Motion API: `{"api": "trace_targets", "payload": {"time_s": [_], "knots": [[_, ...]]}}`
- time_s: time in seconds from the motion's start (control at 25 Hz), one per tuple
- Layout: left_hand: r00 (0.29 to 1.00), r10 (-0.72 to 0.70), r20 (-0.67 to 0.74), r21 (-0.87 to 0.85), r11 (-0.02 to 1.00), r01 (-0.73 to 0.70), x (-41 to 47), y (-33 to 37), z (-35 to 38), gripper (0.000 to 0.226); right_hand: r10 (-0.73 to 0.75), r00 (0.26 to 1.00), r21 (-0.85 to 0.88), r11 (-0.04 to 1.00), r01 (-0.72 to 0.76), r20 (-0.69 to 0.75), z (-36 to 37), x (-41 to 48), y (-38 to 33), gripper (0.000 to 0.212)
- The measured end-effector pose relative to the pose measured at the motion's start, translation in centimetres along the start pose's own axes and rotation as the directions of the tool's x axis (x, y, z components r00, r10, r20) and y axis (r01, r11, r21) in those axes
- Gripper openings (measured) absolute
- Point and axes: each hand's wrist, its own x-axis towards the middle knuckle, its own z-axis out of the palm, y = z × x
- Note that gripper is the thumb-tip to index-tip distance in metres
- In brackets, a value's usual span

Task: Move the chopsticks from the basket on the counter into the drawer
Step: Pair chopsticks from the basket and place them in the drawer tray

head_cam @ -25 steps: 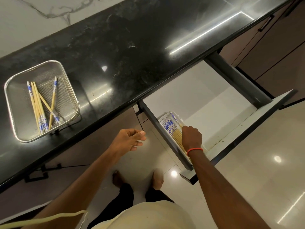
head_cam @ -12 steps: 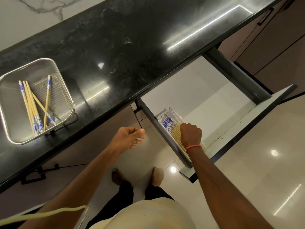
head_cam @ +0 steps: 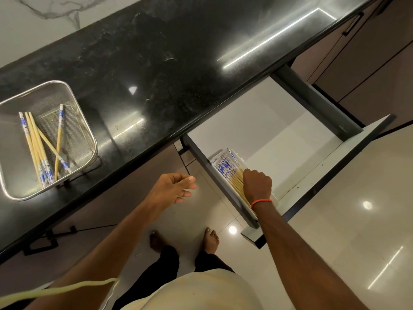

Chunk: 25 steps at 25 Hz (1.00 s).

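- Little has shifted: right hand (head_cam: 257,183) stays curled on the bundle of chopsticks (head_cam: 225,170) laid in the white tray (head_cam: 242,161) by the left wall of the open grey drawer (head_cam: 290,153); left hand (head_cam: 172,189) still hangs slack, holding nothing.
- Remaining: pale bamboo chopsticks with blue-and-white tops (head_cam: 36,148), crossed in the square steel-mesh basket (head_cam: 95,142) on the black stone counter (head_cam: 167,74).
- Handling: probably light, stiff, smooth, apt to roll; gather mid-shaft.
- Obstruction: basket wall; counter overhang.
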Motion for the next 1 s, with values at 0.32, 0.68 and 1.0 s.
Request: {"api": "trace_targets", "payload": {"time_s": [0.32, 0.68, 1.0], "knots": [[1.0, 0.0, -0.012, 0.014, 1.0, 0.001, -0.3, -0.6, -0.8, 0.027, 0.01, 1.0, 0.012, 1.0, -0.01, -0.007, -0.3, -0.3, 0.1, 0.018], [1.0, -0.009, -0.012, 0.014, 1.0, 0.01, -0.6, -0.9, -0.5, 0.026, -0.116, 0.992, -0.048, 0.992, 0.118, 0.056, 0.9, -1.1, -0.2, 0.027], [1.0, -0.014, -0.02, 0.006, 1.0, 0.014, -1.0, -1.2, -0.6, 0.027, -0.047, 0.997, -0.017, 0.999, 0.048, 0.057, 0.7, -0.8, 0.1, 0.024]]}}
